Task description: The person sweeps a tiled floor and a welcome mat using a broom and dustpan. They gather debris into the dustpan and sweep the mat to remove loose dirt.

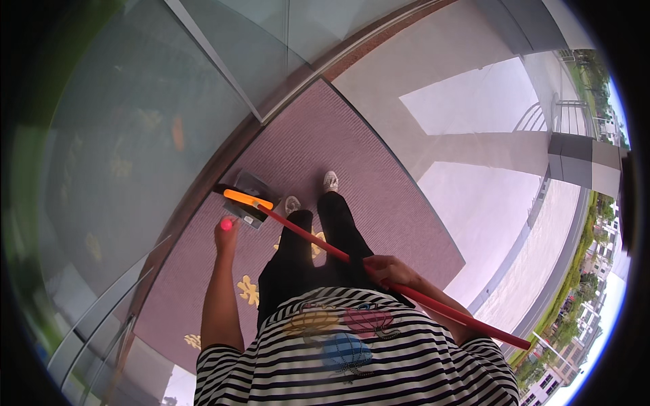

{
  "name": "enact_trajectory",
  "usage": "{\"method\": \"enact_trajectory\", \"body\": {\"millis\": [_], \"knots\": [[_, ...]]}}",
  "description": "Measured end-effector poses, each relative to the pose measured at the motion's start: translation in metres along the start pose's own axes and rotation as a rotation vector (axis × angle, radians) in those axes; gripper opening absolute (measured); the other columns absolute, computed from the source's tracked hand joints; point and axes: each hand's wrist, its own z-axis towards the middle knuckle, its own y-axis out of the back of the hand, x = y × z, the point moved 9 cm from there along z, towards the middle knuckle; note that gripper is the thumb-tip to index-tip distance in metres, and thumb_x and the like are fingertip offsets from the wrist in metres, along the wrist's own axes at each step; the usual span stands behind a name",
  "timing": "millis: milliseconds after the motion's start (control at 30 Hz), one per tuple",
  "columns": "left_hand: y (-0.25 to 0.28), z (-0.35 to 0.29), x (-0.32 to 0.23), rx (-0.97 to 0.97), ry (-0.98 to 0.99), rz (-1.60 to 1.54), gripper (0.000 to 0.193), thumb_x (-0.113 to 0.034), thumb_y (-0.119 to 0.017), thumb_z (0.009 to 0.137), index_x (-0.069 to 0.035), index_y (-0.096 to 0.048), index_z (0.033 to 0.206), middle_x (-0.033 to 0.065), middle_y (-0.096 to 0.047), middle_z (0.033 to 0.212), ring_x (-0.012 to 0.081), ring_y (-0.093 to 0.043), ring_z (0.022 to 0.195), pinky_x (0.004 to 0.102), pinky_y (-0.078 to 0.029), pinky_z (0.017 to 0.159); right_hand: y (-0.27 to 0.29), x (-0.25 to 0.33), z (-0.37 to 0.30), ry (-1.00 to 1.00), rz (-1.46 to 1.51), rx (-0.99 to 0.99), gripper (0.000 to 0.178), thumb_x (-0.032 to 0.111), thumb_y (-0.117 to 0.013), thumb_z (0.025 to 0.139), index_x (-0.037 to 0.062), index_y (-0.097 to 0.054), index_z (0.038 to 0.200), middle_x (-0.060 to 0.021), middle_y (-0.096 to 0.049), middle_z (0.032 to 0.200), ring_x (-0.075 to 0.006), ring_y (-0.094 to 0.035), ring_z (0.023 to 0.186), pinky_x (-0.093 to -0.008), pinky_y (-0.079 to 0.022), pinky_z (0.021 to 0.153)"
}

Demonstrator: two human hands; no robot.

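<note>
My right hand (391, 268) is wrapped round the red stick of a broom (308, 236), which slants from lower right up to the left. The broom's head, with an orange top and dark bristles, is over a grey long-handled dustpan (257, 181) at the mat's left edge. In my closed left hand (226, 237) is the dustpan's upright handle, seen end-on with a pinkish-red tip. The orange head hides part of the pan, and whether anything lies in it I cannot tell. My shoes are just right of the pan.
Underfoot is a ribbed purple-brown mat (359, 162) with yellow characters. Glass panels (156, 88) with a metal frame run along the left. Pale paving (467, 101) lies to the right, with a grey pillar (575, 159), railing and greenery beyond.
</note>
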Motion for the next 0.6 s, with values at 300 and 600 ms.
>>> {"method": "enact_trajectory", "body": {"millis": [300,600], "knots": [[0.005,-0.006,-0.008,-0.064,-0.117,-0.05,0.017,-0.016,-0.067,0.077,-0.001,-0.061,0.083,0.0097,-0.063,0.074,0.0197,-0.058,0.07,0.032,-0.046,0.065,0.149,0.067,-0.047,0.2,-0.041,-0.482,0.053,0.001,-0.057,0.066,-0.0004,-0.049,0.119,-0.0051,-0.056,0.073,-0.0109,-0.049,0.054,-0.023,-0.04,0.046],[0.009,-0.041,0.012,-0.115,-0.021,-0.089,0.019,-0.019,-0.066,0.078,-0.001,-0.062,0.084,0.0132,-0.064,0.08,0.026,-0.06,0.074,0.0363,-0.047,0.067,0.092,-0.011,0.038,0.145,0.004,-0.259,0.054,-0.001,-0.059,0.07,-0.0052,-0.043,0.122,-0.0072,-0.056,0.073,-0.0117,-0.051,0.056,-0.0237,-0.042,0.046]]}}
